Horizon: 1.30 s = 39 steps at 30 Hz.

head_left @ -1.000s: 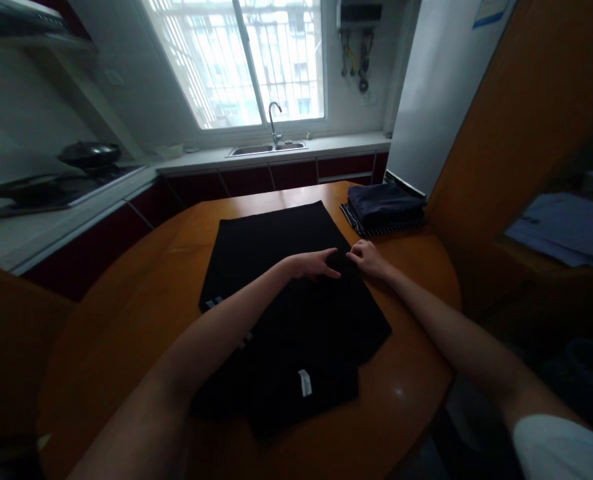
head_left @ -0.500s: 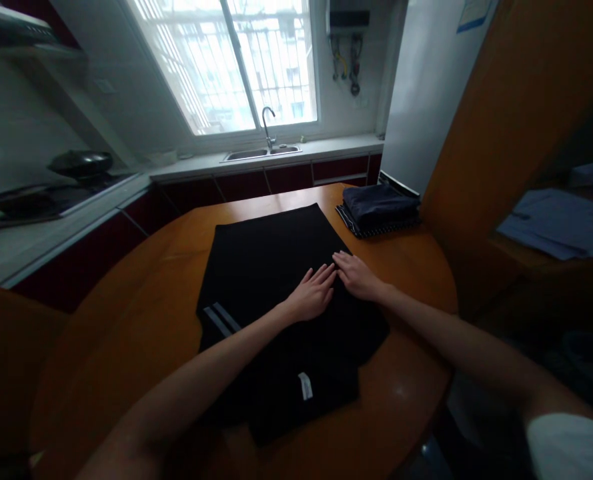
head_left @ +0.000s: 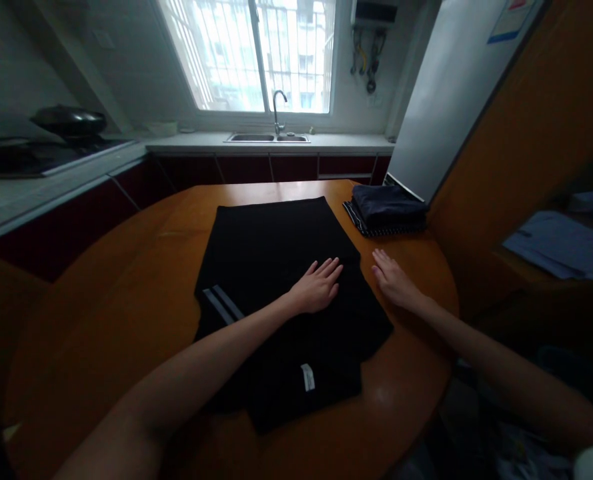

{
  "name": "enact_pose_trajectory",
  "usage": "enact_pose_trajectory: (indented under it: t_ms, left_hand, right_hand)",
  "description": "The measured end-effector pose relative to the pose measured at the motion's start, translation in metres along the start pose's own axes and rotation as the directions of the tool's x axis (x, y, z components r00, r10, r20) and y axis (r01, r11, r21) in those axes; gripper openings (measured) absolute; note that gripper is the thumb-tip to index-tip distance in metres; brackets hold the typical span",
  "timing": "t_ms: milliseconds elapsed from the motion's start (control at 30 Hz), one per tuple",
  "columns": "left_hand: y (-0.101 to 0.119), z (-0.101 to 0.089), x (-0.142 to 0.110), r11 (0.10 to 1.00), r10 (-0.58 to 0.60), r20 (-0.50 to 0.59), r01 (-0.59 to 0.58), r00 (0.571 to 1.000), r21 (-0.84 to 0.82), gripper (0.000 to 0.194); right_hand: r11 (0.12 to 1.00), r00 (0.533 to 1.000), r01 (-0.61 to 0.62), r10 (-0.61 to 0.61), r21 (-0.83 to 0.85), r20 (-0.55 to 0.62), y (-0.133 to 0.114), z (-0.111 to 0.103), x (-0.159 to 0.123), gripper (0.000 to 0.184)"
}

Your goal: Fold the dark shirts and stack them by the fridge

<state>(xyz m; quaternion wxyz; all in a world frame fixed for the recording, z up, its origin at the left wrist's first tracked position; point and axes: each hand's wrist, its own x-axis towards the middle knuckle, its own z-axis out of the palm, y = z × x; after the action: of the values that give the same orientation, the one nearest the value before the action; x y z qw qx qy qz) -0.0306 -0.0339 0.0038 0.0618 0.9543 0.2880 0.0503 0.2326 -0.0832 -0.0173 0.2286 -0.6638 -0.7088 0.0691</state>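
A black shirt (head_left: 276,240) lies spread out on the round wooden table (head_left: 146,267), its hem toward the window and its collar end toward me. Two grey stripes mark its left sleeve, and a white label (head_left: 307,377) shows near the collar. My left hand (head_left: 317,287) rests palm down on the shirt, right of its middle, fingers stretched out. Just past the shirt's right edge, my right hand (head_left: 395,279) is over the wood with fingers extended, holding nothing. My left forearm crosses above the shirt and hides part of it.
A stack of folded dark clothes (head_left: 389,208) sits at the table's far right. Behind the table run a counter with a sink (head_left: 266,138) and a faucet (head_left: 277,110). A wok (head_left: 71,121) stands on the stove at left; a fridge (head_left: 441,93) is at right.
My right hand has moved right, off the shirt to beside its edge. My left hand stays on the shirt. The view has tilted and shifted slightly.
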Motion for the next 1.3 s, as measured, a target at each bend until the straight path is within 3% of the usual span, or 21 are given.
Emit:
enact_pose_trajectory:
  t_ms: [133, 233, 533, 800, 933, 1133, 1200, 1300]
  left_hand:
    - [0.000, 0.001, 0.000, 1.000, -0.003, -0.013, 0.002, 1.000, -0.012, 0.058]
    - [0.001, 0.001, -0.002, 1.000, -0.014, -0.016, 0.014, 1.000, -0.009, 0.059]
    - [0.004, 0.009, -0.001, 1.000, -0.011, -0.013, 0.011, 1.000, 0.024, 0.061]
    - [0.004, 0.004, -0.001, 1.000, -0.005, 0.004, 0.005, 1.000, -0.013, 0.058]
    - [0.004, 0.001, -0.001, 0.999, -0.022, 0.001, 0.022, 1.000, -0.042, 0.057]
    - [0.001, -0.001, 0.001, 0.997, -0.020, 0.009, 0.021, 1.000, -0.077, 0.058]
    - [0.001, -0.001, 0.001, 0.997, -0.020, 0.015, 0.021, 1.000, -0.070, 0.058]
    - [0.000, 0.000, 0.002, 0.998, -0.019, 0.016, 0.020, 1.000, -0.056, 0.060]
  right_hand:
    - [0.984, 0.981, 0.175, -0.177, 0.026, 0.079, -0.027, 0.011, 0.025, 0.059]
    - [0.978, 0.968, 0.207, -0.198, -0.041, 0.157, -0.037, 0.023, 0.028, 0.063]
    - [0.974, 0.976, 0.197, -0.183, -0.114, 0.118, -0.014, 0.044, 0.025, 0.065]
    - [0.994, 0.999, 0.017, -0.012, -0.105, 0.047, -0.012, 0.040, 0.028, 0.065]
    - [0.997, 0.996, -0.070, 0.071, 0.031, -0.059, -0.001, 0.031, 0.040, 0.058]
    - [0.966, 0.955, -0.156, 0.200, 0.204, -0.217, 0.014, 0.010, 0.047, 0.050]
    - [0.968, 0.959, -0.093, 0.149, 0.233, -0.239, 0.008, 0.006, 0.045, 0.048]
    - [0.965, 0.979, 0.118, -0.072, 0.236, -0.193, -0.010, 0.007, 0.037, 0.048]
